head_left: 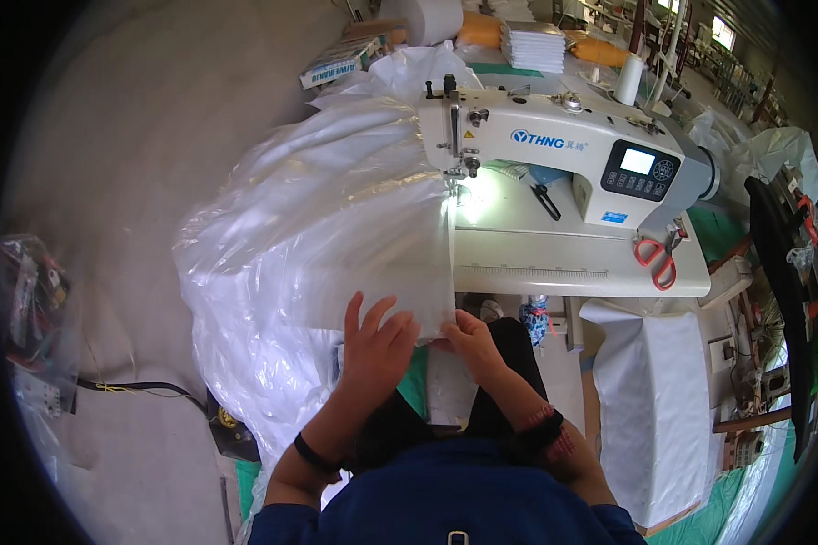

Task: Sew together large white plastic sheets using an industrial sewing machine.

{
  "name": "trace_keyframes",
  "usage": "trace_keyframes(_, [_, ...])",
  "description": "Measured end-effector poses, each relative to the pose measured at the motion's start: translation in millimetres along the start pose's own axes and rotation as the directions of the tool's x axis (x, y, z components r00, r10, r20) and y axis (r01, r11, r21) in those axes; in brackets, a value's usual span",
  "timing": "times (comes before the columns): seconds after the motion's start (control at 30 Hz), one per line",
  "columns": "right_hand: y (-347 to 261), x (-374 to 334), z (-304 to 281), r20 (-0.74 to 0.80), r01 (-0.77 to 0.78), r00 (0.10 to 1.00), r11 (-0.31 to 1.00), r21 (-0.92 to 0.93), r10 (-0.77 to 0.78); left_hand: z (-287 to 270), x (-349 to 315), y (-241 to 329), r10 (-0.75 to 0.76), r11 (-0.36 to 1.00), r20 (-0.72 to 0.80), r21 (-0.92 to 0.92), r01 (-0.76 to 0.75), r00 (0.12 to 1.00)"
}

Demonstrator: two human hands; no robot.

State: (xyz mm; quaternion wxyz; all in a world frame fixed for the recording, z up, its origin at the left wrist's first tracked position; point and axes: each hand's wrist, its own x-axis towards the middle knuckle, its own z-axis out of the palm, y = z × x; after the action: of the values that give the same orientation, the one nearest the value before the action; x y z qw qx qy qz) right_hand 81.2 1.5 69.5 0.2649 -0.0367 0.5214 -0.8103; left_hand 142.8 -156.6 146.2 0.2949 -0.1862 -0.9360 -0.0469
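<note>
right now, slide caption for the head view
Right hand holds the edge of white sheeting at a sewing machine, left hand spread over it.

On the arm of the white sewing machine (509, 113) there is large blue lettering (548, 140) with a round emblem at its left. Nearer to the needle is a yellow triangular warning sign (468, 135). A small blue label (614, 218) sits below the control panel (623, 169). Blue letters stand also on a flat package (341, 65) behind. The ruler scale (532, 272) has marks too small for reading.
</note>
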Motion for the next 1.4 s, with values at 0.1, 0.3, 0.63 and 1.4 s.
trace_keyframes(0.1, [-1.0, 0.3, -1.5, 0.019, -0.029, 0.999, 0.999, 0.019, 0.029, 27.3, 27.2, -17.2, 0.051, 0.999, -0.01, -0.003, -0.051, 0.999])
trace_keyframes(0.3, [-5.3, -0.1, -5.4, 0.019, -0.036, 0.999, 0.999, 0.023, 0.036, 74.9, 68.2, -32.0, 0.144, 0.989, 0.042, -0.042, -0.142, 0.989])
trace_keyframes(0.63, [-11.1, -0.2, -5.5, 0.008, -0.119, 0.993, 0.98, 0.162, 0.12, 74.7, 60.3, -19.1, -0.058, 0.948, 0.158, -0.301, 0.104, 0.986])
trace_keyframes(1.4, [-18.6, -3.7, -13.3, 0.063, -0.163, 0.986, 0.982, 0.098, 0.157, 13.1, 25.3, 7.2, 0.022, 0.849, 0.417, -0.488, 0.204, 0.908])
